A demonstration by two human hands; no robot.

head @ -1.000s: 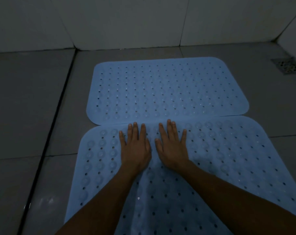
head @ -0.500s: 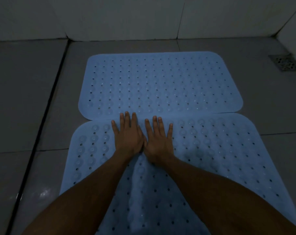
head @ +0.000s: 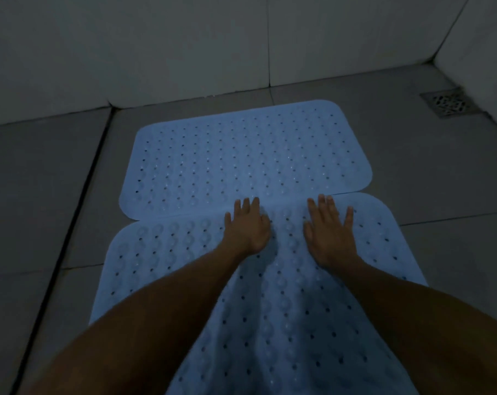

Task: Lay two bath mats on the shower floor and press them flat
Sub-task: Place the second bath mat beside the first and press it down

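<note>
Pale blue rubber, two mats, both perforated with rows of small holes and raised bumps. Far mat (head: 247, 158) lies flat on the grey tiled shower floor (head: 42, 181), its far edge near the white tiled wall (head: 156, 47). Near mat (head: 284, 323) sits just this side of it; its far edge meets the far mat's near edge along a seam running left to right, touching or slightly overlapping, cannot tell which. Near mat runs down out of view at the bottom edge.

Left hand (head: 248, 228): palm down on the near mat, close to the seam, fingers straight and a little spread, fingertips reaching the seam line. Grasping nothing, pressing flat.

Right hand (head: 328, 230): also palm down on the near mat, right of the left hand, fingers straight and spread, thumb out to the left. Holds nothing. Fingertips at the seam.

Hands apart, a strip of bumpy mat visible between them. Both forearms bare, entering from the near edge.

Floor drain (head: 449, 104), a square metal grate, set in the far right corner of the floor, well apart from both mats. Dark grout line (head: 79, 201) runs along the floor left of the mats. Light dim throughout.
</note>
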